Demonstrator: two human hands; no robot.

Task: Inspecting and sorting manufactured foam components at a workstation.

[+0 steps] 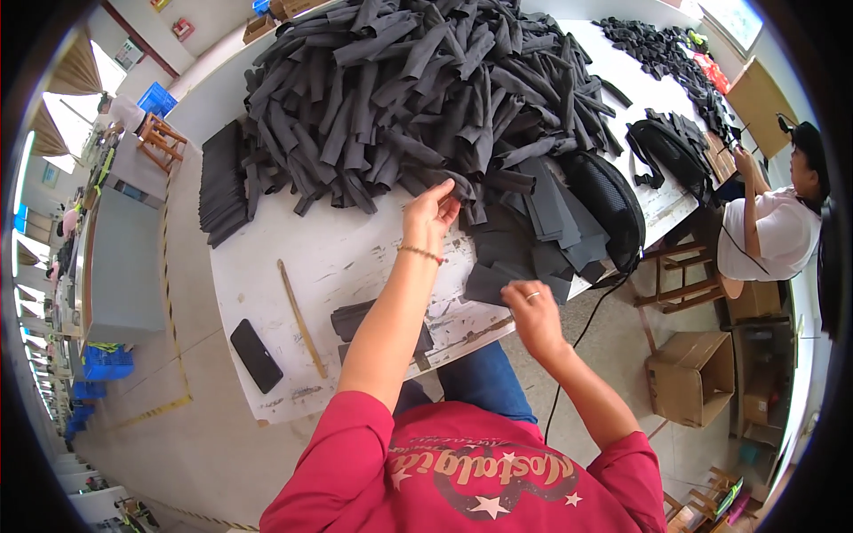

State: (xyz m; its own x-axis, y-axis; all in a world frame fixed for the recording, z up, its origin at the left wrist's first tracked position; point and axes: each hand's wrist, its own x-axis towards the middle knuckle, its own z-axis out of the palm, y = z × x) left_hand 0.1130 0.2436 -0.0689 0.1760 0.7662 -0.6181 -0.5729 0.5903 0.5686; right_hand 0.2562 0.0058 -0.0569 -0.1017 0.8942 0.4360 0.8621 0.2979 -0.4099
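Observation:
My left hand (431, 216) reaches to the near edge of a large heap of curled black fabric pieces (364, 98). Its fingers are closed around the end of one curled piece (460, 188). Lower and to the right, at the table's front edge, my right hand (535, 313) has its fingers curled, with a ring on one. They pinch the edge of a flat black fabric piece (489, 282); the fingertips are partly hidden. More flat black pieces (546, 209) lie overlapping just beyond that hand. A small stack of black strips (352, 318) is partly covered by my left forearm.
On the white table (258, 266) lie a phone (256, 355), a wooden stick (300, 315) and a neat row of black pieces (222, 182). A black mesh bag (609, 209) stands at the right. A person (773, 218) works there, near a stool (684, 275) and a cardboard box (689, 377).

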